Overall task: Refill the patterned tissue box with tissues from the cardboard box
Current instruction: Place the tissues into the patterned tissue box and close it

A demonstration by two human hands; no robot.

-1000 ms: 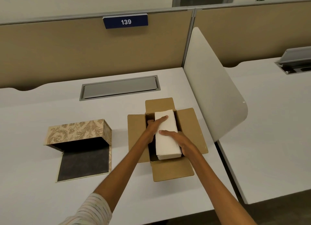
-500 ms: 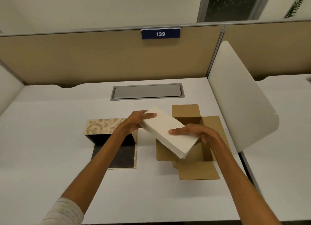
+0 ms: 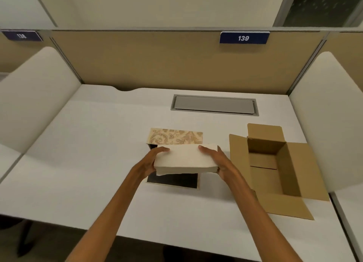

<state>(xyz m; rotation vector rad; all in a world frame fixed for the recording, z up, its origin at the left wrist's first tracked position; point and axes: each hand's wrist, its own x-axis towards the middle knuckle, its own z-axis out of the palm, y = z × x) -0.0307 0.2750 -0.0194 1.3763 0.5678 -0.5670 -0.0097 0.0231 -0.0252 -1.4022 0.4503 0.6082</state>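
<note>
A white stack of tissues [image 3: 185,159] is held level between both hands, just above the open patterned tissue box. My left hand [image 3: 152,162] grips its left end and my right hand [image 3: 217,160] grips its right end. The patterned tissue box [image 3: 175,136] stands behind and under the stack; its gold floral side faces me and its dark flap [image 3: 172,180] lies flat on the desk below the stack. The stack hides the box's opening. The cardboard box [image 3: 275,163] stands open to the right with its flaps spread, and nothing shows inside it.
The white desk [image 3: 88,163] holds a grey cable hatch [image 3: 215,105] at the back. White side dividers [image 3: 326,114] flank the desk, and a tan partition carries a blue sign reading 139 [image 3: 243,38]. The desk's front edge runs close below my forearms.
Both hands lifted the tissue stack out of the cardboard box, carried it left and turned it level over the patterned tissue box. The cardboard box now looks empty. The camera view shifted left.
</note>
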